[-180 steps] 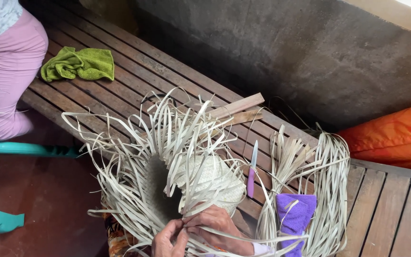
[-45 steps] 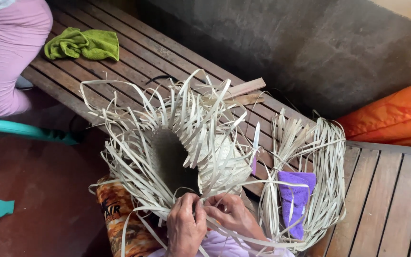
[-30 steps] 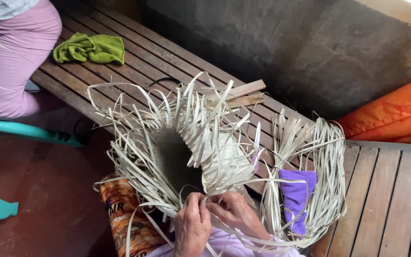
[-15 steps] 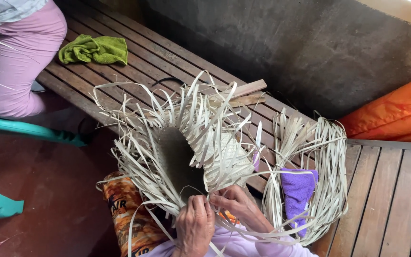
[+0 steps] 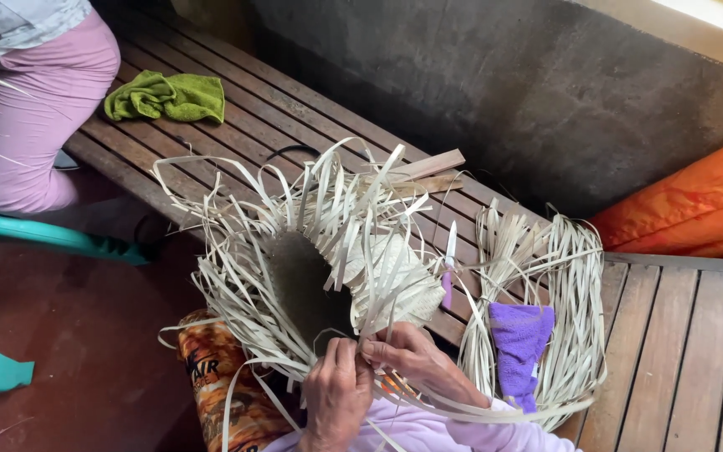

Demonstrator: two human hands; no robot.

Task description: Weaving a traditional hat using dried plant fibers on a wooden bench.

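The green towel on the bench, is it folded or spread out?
Neither neatly: the green towel lies crumpled in a loose heap on the wooden bench, with bunched folds.

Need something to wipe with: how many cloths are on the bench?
2: a green cloth lies at the far left of the bench; a purple cloth lies inside the coil of loose strips. Others may be hidden.

At the bottom middle of the frame are the person's two bare hands, the left hand [image 5: 336, 393] and the right hand [image 5: 412, 360]. No rings or bands show on them. The person wears a soft, light purple top with long sleeves [image 5: 495, 435]. The cloth has small folds. It fills the bottom edge of the frame.
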